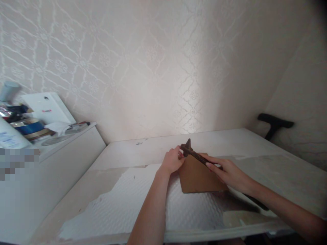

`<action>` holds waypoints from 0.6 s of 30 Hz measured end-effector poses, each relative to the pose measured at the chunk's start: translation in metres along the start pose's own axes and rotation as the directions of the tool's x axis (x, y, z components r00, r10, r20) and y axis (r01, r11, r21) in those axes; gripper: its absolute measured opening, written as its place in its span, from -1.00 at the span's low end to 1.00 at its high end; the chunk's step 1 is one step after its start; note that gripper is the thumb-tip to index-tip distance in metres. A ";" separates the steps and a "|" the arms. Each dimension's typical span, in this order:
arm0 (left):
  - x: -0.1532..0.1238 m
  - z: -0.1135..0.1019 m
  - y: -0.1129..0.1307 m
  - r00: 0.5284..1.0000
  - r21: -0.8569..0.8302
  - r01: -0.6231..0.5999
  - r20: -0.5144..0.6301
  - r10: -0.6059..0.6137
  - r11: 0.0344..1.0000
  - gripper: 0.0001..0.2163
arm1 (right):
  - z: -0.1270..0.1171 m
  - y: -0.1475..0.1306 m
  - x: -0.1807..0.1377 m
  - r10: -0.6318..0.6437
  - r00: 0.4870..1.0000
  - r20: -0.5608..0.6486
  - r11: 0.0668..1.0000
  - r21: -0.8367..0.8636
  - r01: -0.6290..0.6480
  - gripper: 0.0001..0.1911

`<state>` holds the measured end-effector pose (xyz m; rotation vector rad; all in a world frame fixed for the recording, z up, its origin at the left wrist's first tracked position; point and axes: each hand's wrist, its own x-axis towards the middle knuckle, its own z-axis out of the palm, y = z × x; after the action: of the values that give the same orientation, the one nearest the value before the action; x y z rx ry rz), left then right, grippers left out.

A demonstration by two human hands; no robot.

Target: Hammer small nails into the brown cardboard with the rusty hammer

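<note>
A brown piece of cardboard (196, 177) stands tilted on the white table (122, 204), near its middle. My left hand (172, 160) is closed on the cardboard's upper left edge. My right hand (227, 172) grips a dark, rusty-looking metal tool (190, 151) that lies along the cardboard's top edge, its pointed end sticking up near my left fingers. A dark strip runs under my right forearm; I cannot make out what it is.
A white cabinet (63, 149) stands to the left, carrying a white box (47, 107), a blue-banded tin (29, 127), bottles and cloth. A patterned wall rises right behind the table. A black handle (274, 124) shows at the far right.
</note>
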<state>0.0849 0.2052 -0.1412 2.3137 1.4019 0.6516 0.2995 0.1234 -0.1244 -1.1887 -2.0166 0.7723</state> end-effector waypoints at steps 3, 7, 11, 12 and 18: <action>0.000 0.002 -0.002 1.000 -0.035 -0.005 -0.007 0.004 0.999 -0.79 | 0.000 0.001 0.001 -0.003 1.000 0.015 1.000 0.003 0.003 -0.51; 0.000 0.005 -0.005 0.999 -0.072 -0.028 -0.019 0.027 0.997 -0.79 | 0.000 0.001 0.002 0.001 1.000 0.014 1.000 -0.021 0.000 -0.52; 0.000 0.005 -0.005 0.999 -0.089 -0.022 -0.026 0.020 0.996 -0.80 | 0.001 0.000 0.002 0.011 1.000 -0.011 0.999 -0.035 -0.011 -0.52; 0.000 0.005 -0.004 1.000 -0.093 -0.018 -0.025 0.016 0.995 -0.79 | 0.001 -0.001 0.002 0.011 1.000 -0.017 0.999 -0.033 -0.012 -0.52; 0.000 0.006 -0.005 1.000 -0.117 -0.018 -0.026 0.015 0.993 -0.73 | 0.000 -0.006 0.005 0.008 0.999 -0.049 0.999 -0.034 -0.009 -0.54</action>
<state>0.0846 0.2068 -0.1483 2.2344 1.3198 0.7495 0.2943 0.1251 -0.1188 -1.2246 -1.9933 0.7090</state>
